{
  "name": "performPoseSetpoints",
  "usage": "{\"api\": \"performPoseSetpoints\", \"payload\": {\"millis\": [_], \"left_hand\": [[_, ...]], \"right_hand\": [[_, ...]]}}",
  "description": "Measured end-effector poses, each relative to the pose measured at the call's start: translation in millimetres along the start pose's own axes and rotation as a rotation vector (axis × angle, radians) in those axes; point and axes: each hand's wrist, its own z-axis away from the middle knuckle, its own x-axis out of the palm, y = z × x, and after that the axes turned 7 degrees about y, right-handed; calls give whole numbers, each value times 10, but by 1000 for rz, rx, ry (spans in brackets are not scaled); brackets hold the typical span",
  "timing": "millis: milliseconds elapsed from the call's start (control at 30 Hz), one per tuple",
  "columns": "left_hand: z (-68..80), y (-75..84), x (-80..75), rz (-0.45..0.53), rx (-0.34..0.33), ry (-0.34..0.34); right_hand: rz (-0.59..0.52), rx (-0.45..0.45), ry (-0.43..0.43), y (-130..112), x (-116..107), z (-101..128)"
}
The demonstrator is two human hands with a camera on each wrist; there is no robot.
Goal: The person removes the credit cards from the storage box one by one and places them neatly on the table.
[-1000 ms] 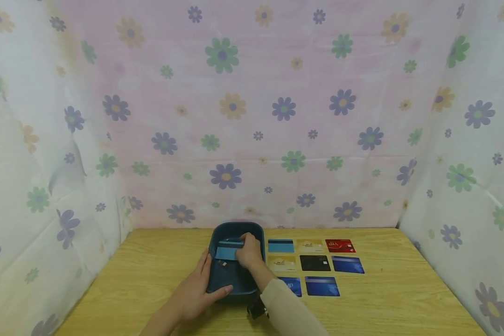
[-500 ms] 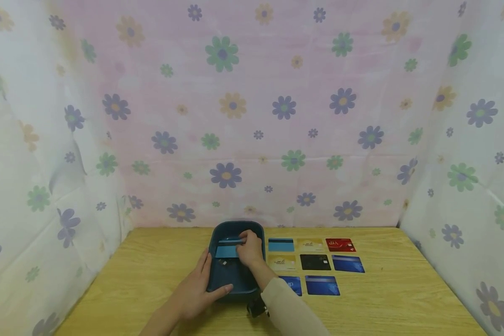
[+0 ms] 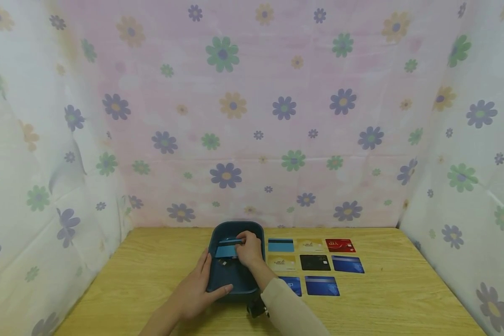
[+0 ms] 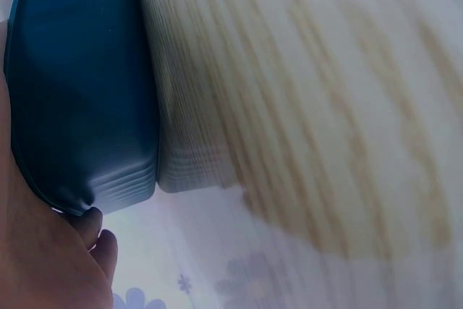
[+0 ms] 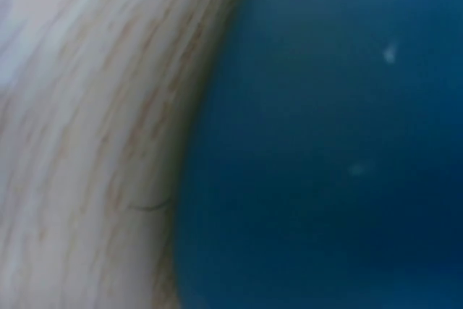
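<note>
A dark blue open case (image 3: pixel 228 280) lies on the wooden table (image 3: pixel 151 270). My left hand (image 3: pixel 199 289) rests along its left side with straight fingers and the thumb on its near rim. My right hand (image 3: pixel 248 249) reaches into the case and pinches a light blue card (image 3: pixel 226 251) at its right end. The left wrist view shows the case's outer wall (image 4: pixel 79 92) against the palm (image 4: pixel 43 258). The right wrist view is filled by blurred blue case (image 5: pixel 333 150) and table wood (image 5: pixel 87 142); no fingers show there.
Several cards lie in rows to the right of the case: light blue (image 3: pixel 280 245), gold (image 3: pixel 310 244), red (image 3: pixel 339 245), black (image 3: pixel 315 262), dark blue (image 3: pixel 321 285). Flowered cloth walls (image 3: pixel 252 116) enclose the table at the back and on both sides.
My right hand and the light blue card have shifted slightly toward the back of the case. The left hand has stayed still.
</note>
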Motion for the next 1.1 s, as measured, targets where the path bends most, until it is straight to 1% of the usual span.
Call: {"api": "performPoseSetpoints", "payload": {"millis": [133, 167, 267, 500, 733, 900, 1100], "left_hand": [[-4, 8, -6, 12, 1, -11], [-4, 10, -8, 14, 1, -13], [-5, 15, -10, 15, 2, -15], [-7, 18, -14, 24, 8, -13], [-10, 4, -8, 19, 11, -21], [-3, -4, -5, 8, 6, -23], [-12, -5, -6, 12, 3, -11]], "right_hand": [[-121, 22, -36, -1, -1, 18], [-125, 21, -40, -1, -2, 22], [-122, 22, -43, -1, -4, 31], [-99, -4, -43, 11, 1, 23], [-115, -3, -29, 0, -13, 33], [-117, -31, -9, -18, -13, 12], [-119, -40, -14, -80, -63, -3]]}}
